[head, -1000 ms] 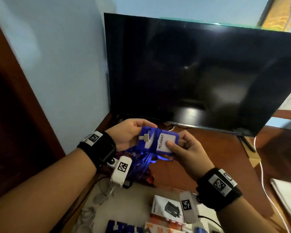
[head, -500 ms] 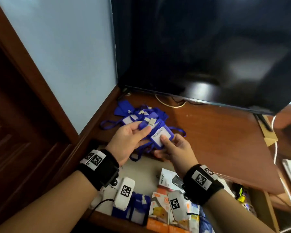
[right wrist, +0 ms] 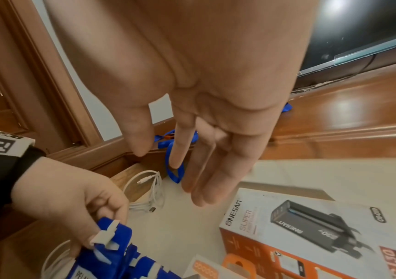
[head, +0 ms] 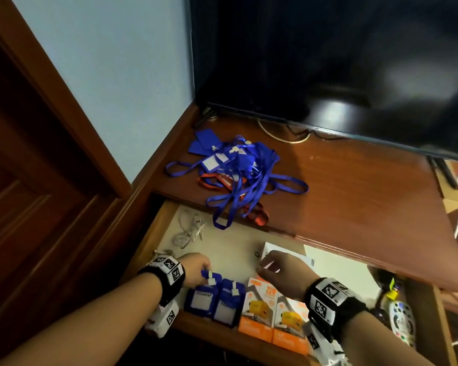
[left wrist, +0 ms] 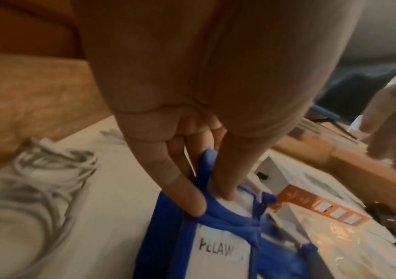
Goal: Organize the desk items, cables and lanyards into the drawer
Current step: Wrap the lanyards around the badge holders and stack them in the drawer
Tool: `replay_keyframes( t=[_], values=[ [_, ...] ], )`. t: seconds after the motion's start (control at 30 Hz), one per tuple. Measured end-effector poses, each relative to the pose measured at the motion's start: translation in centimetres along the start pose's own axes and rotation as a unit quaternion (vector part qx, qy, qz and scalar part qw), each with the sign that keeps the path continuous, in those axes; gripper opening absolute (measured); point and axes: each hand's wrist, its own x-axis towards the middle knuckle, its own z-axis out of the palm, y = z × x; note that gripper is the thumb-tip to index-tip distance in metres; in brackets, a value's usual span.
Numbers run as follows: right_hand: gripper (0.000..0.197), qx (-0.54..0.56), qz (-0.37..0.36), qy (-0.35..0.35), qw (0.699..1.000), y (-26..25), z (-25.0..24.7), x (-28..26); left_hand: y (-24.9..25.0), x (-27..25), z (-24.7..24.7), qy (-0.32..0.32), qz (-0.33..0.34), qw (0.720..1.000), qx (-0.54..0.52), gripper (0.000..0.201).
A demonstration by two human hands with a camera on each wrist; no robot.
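The drawer stands open under the wooden desk top. My left hand is inside it at the front left and pinches the top of a blue badge holder labelled PELAWAT. The left wrist view shows thumb and forefinger on the blue edge of that badge holder. A second blue badge holder lies just right of it. My right hand hovers open over a white charger box, holding nothing. A tangled pile of blue and orange lanyards lies on the desk top.
Two orange boxes stand at the drawer's front beside the badges. White cables lie coiled at the drawer's back left. A dark monitor stands at the desk's rear. A remote control lies at the far right.
Both hands came down from above the desk top into the drawer. The right hand let go of the badge holder; the left hand still pinches it. The view tilted down.
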Motion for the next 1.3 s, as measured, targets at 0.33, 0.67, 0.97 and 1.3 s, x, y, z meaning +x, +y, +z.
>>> replay_keyframes(
  t=[0.33,0.67,0.97,1.3],
  values=[
    [0.012,0.003,-0.068,0.079,0.995,-1.2,-2.7,3.2,1.5,1.2,1.5,-0.001,-0.043,0.990,0.133,0.018],
    [0.014,0.012,-0.085,0.129,0.988,-6.2,-7.5,11.7,-0.6,1.2,2.0,0.078,-0.085,0.988,0.099,0.061],
    [0.062,-0.040,-0.031,0.191,0.980,-8.0,-12.0,22.7,-3.1,0.3,2.2,0.003,-0.045,0.999,0.021,0.061],
    [0.070,0.016,0.043,0.165,0.985,-7.0,-12.2,25.2,-3.2,-1.1,0.4,0.073,-0.095,0.987,-0.105,0.049]
  ],
)
